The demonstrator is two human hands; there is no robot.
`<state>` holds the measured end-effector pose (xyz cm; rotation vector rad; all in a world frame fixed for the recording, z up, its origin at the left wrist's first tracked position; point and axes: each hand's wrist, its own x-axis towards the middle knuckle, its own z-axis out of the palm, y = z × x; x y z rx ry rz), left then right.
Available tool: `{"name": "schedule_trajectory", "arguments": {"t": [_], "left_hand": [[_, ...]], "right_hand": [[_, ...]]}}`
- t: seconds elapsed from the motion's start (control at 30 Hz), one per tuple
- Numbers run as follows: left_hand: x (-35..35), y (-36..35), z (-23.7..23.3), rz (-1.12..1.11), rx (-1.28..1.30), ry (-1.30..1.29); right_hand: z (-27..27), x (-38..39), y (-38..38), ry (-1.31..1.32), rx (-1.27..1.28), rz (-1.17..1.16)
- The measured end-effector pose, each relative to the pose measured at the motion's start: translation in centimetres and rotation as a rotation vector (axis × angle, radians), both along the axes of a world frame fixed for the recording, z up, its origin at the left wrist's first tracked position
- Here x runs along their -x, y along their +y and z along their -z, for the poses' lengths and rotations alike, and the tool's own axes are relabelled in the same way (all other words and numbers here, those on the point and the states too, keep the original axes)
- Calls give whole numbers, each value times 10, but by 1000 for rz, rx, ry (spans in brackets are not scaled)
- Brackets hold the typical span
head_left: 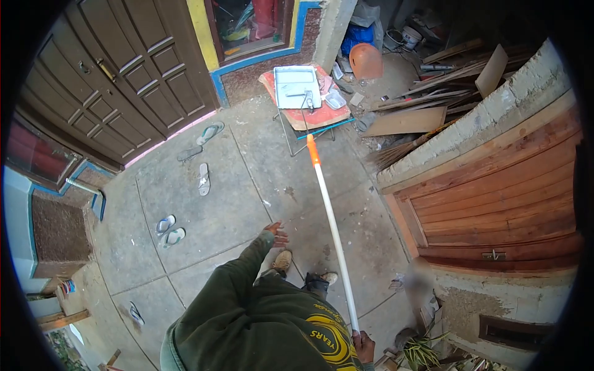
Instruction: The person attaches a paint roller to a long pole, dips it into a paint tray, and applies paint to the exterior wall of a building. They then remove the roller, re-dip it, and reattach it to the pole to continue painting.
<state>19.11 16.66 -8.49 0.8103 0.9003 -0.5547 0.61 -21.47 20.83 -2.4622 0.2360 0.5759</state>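
My right hand (364, 346), low in the view, is closed round the lower end of a long white pole (334, 238). The pole runs up to an orange grip (314, 150) and a thin metal rod, whose roller end rests in a white paint tray (296, 79). Beneath the tray is a small folding stool (329, 115) with a worn red and tan top. Beside the tray lies a clear plastic container (335, 99). My left hand (277, 234) is held out over the concrete floor with its fingers apart, holding nothing.
Several sandals, one of them grey (204, 179), lie on the floor at the left. A brown double door (139, 74) stands at the upper left. Wood scraps (405, 121) and an orange bucket-like object (366, 61) fill the upper right. A wooden door (495, 204) is at the right.
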Motion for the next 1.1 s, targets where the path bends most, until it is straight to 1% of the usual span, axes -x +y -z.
{"name": "schedule_trajectory", "arguments": {"t": [0.13,0.2,0.33,0.43,0.5,0.53,0.6,0.63,0.73,0.8,0.9,1.07,1.1], "left_hand": [[34,15,7,-68,33,30],[45,18,7,-62,-33,59],[60,21,14,-22,-70,85],[66,26,19,18,-102,114],[70,27,22,47,-137,119],[71,26,22,47,-137,118],[72,27,21,79,-195,137],[73,27,25,80,-197,135],[78,27,30,102,-260,175],[85,28,27,185,-291,161],[97,32,31,241,-316,169],[126,37,32,169,-323,200],[134,37,31,139,-332,197]], "right_hand": [[4,4,-4,-41,-46,-38],[4,4,-1,-35,-48,-8],[16,3,-12,-62,-38,-73],[11,-6,-4,-27,-43,-41],[6,-20,8,128,-52,112],[6,-27,14,128,-53,112],[16,-39,23,83,-38,54],[34,-41,18,53,-29,29],[51,-54,29,-15,-24,-7],[74,-57,26,-5,-18,1],[90,-59,27,-10,-13,10],[95,-64,34,-19,-24,18],[97,-66,35,-17,-68,32]]}}
